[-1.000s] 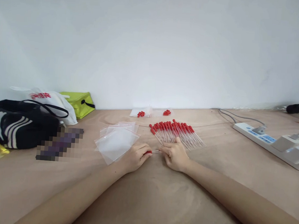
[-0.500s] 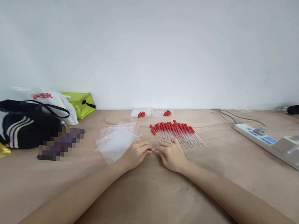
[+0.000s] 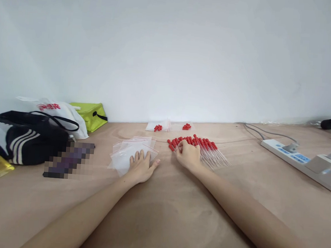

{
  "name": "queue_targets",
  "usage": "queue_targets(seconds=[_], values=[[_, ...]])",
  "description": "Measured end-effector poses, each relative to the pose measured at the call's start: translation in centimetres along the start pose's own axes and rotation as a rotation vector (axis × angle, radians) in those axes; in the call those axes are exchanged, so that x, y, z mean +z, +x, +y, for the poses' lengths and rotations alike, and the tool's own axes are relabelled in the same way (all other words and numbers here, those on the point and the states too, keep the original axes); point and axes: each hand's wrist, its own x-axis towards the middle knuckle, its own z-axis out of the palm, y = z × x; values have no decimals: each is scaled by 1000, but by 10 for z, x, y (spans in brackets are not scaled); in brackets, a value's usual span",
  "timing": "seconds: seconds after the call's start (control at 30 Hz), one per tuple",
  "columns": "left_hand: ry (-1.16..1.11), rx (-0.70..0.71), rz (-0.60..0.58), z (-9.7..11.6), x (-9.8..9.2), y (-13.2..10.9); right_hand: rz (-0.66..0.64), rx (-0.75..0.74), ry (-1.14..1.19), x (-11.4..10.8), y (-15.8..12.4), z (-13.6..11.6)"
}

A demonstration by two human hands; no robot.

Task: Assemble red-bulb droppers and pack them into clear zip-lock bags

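Observation:
My left hand [image 3: 142,167] lies with fingers spread on a stack of clear zip bags [image 3: 123,155], holding nothing. To its right, my right hand [image 3: 188,153] reaches into a row of glass droppers with red rubber bulbs [image 3: 209,144]. Its thumb and fingers are pinched together at the left part of the row, on a dropper largely hidden by the hand. The droppers lie side by side, bulbs toward the wall and thin glass tips toward me. At the row's left end, two red bulbs show beside my fingertips.
Loose red bulbs [image 3: 158,128] and a second small heap [image 3: 186,126] lie on clear bags by the wall. A black bag [image 3: 35,140], a green bag [image 3: 90,116] and a blurred dark object [image 3: 69,160] sit left. A power strip [image 3: 294,159] with plugs stands right.
My hands have come apart from the dropper piece they held together. The left has opened and moved left onto the bags; the right has moved up to the dropper row.

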Motion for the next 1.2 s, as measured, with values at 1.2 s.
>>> queue_targets(seconds=[1.2], values=[[-183,289,299,-29,-1,-41,-56,-605,234,-33,-69,80]])
